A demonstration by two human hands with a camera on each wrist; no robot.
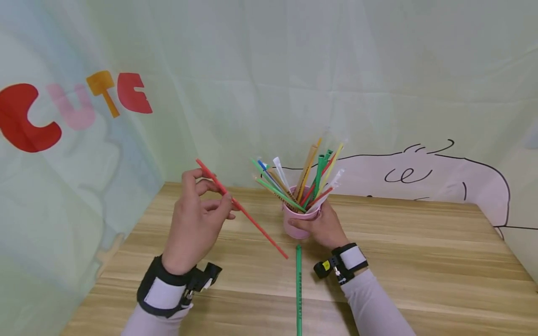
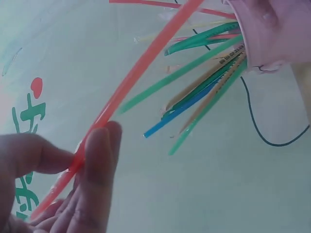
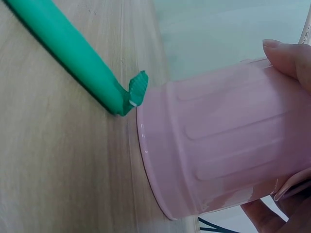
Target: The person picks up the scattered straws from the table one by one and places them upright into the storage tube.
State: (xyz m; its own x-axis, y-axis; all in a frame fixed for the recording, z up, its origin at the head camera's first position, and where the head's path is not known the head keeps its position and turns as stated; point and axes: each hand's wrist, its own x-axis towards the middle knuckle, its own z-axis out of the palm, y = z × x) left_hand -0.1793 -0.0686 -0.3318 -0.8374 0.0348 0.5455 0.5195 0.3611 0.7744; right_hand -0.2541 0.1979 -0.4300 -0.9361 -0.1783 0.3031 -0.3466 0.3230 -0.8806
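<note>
Between thumb and fingers my left hand point(image 1: 196, 217) pinches a red straw point(image 1: 260, 228), which slants down to the right above the table. The same straw point(image 2: 141, 68) crosses the left wrist view. My right hand point(image 1: 325, 226) grips a pink bucket point(image 1: 294, 226) from its right side. In the right wrist view, the bucket's ribbed wall point(image 3: 233, 131) shows, with its base at the table. Several straws point(image 1: 321, 170) in green, brown, yellow, red, blue and white fan out of the bucket, some in clear wrappers. A green-wrapped straw point(image 1: 299, 289) lies on the table in front of it.
The wood-grain table point(image 1: 420, 261) runs up to a pale green cloth backdrop point(image 1: 260, 93) behind and at the left. Colourful letters point(image 1: 134, 93) and a line-drawn figure point(image 1: 424, 179) are printed on it. Each wrist wears a strapped camera point(image 1: 323, 269).
</note>
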